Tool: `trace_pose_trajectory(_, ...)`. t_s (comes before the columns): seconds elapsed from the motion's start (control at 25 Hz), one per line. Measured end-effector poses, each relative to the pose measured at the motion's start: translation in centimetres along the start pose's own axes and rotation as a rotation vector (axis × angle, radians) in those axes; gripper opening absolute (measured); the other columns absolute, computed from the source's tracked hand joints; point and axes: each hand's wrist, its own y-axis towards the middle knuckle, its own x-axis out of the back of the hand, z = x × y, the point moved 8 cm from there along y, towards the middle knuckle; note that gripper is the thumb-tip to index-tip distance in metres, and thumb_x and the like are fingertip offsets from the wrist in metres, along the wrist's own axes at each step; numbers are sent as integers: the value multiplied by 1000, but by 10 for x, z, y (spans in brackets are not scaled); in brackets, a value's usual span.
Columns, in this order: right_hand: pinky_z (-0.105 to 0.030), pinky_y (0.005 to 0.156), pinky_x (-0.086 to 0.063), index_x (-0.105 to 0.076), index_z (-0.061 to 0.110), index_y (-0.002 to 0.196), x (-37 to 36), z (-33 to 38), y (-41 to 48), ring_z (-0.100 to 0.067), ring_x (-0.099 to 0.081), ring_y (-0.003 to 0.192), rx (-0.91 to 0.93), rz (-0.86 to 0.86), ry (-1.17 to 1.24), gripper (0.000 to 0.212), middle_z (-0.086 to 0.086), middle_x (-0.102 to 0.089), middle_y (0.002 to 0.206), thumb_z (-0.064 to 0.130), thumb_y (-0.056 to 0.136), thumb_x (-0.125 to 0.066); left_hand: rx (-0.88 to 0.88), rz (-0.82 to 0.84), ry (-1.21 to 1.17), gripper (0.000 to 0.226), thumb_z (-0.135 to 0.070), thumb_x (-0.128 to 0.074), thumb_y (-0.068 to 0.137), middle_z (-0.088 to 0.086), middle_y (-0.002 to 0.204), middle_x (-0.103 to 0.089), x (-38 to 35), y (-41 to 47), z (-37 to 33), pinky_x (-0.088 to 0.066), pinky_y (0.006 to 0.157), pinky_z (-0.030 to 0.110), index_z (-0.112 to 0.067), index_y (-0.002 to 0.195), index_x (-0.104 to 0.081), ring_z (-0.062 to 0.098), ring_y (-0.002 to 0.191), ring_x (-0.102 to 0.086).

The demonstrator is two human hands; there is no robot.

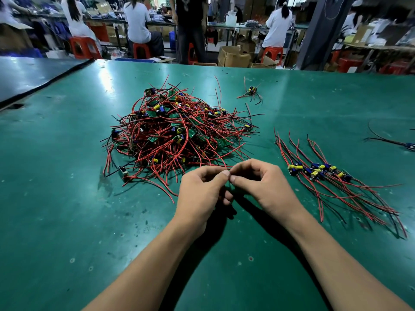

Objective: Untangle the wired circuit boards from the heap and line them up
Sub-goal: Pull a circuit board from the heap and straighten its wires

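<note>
1. Done — a short row of boards (pixel 318 170) lies centre right.
2. Left — the big heap (pixel 175 131), mid-frame.
3. Left hand (pixel 202 187) and right hand (pixel 262 182), fingers curled, pinch one red wire (pixel 224 166) at the heap's lower edge.

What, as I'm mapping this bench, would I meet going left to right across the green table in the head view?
Heap of tangled wired circuit boards → lined-up row of wired boards → stray wired board at the right edge. The far lone board overlaps the heap's stray wires sideways, so I leave it out.
</note>
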Motion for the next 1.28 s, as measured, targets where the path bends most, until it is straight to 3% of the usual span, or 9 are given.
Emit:
trace_pose_trajectory(0.24, -16, 60, -49, -70, 13, 94, -2, -3, 1, -7, -65, 63, -32, 12, 92, 11, 0, -74, 75, 3, 89, -70, 21, 4, -54, 12, -1, -73, 84, 7, 68, -68, -1, -1, -3, -45, 42, 22, -2, 94, -66, 15, 44, -56)
trace_pose_trajectory(0.44, -24, 47, -41, -67, 17, 85, 14, -13, 5, -11, -50, 47, -108, -172, 115, 10, -1, -64, 60, 20, 94, -68, -74, 109, 105, 10, -2, -76, 79, 7, 75, -73, -12, -11, -13, -43, 45, 20, -11, 83, -73, 12, 51, -56)
trace_pose_trajectory(0.56, -25, 49, -39, -67, 15, 81, 18, -16, 6, -13, -48, 49, -151, -203, 189, 17, -2, -63, 63, 26, 95, -67, -80, 355, 186, 21, 3, -73, 79, 7, 77, -73, -33, -22, -14, -42, 49, 20, -17, 74, -72, 12, 56, -53)
trace_pose_trajectory(0.68, -29, 59, -47, -74, 18, 85, 12, -18, 4, -16, -56, 62, -210, -120, 251, 14, -4, -72, 80, 28, 93, -70, -48, 613, 246, 16, -2, -74, 77, 17, 85, -72, -51, -38, -12, -44, 54, 21, -18, 77, -73, 14, 61, -56)
trace_pose_trajectory(0.76, -20, 56, -48, -73, 17, 96, 10, -15, 2, -8, -56, 58, -204, -67, 210, 9, -5, -71, 87, 24, 90, -73, -25, 711, 280, 14, -4, -73, 77, 10, 85, -73, -55, -43, -11, -44, 63, 25, -18, 78, -72, 14, 66, -57)
trace_pose_trajectory(0.88, -17, 47, -44, -65, 12, 113, 2, -12, -1, -5, -51, 48, -220, 15, 222, 29, -7, -64, 87, 12, 85, -77, 23, 785, 276, 16, -1, -72, 74, 5, 80, -73, -55, -45, -12, -44, 71, 31, -17, 76, -72, 10, 67, -59)
trace_pose_trajectory(1.04, -21, 60, -44, -63, 22, 112, 12, -9, -1, -2, -47, 53, -179, -44, -213, 43, 3, -59, 89, 15, 75, -84, 44, 846, 270, 19, 4, -71, 77, 4, 79, -73, -54, -47, -10, -47, 72, 27, -16, 78, -72, 11, 68, -61)
trace_pose_trajectory(1.16, -20, 58, -40, -63, 24, 114, 13, -8, 1, -1, -48, 55, -179, -7, -327, 43, 4, -64, 85, 12, 75, -79, 71, 780, 188, 8, -5, -69, 84, 9, 76, -71, -50, -41, -12, -49, 68, 25, -12, 80, -70, 15, 66, -63)
trace_pose_trajectory(1.28, -22, 59, -37, -63, 25, 114, 12, -6, 0, -1, -45, 56, -132, -3, -362, 42, 0, -67, 95, 17, 77, -81, 181, 454, 20, 17, -15, -65, 90, 11, 59, -63, -30, -20, -6, -46, 53, 23, -12, 74, -66, 19, 53, -60)
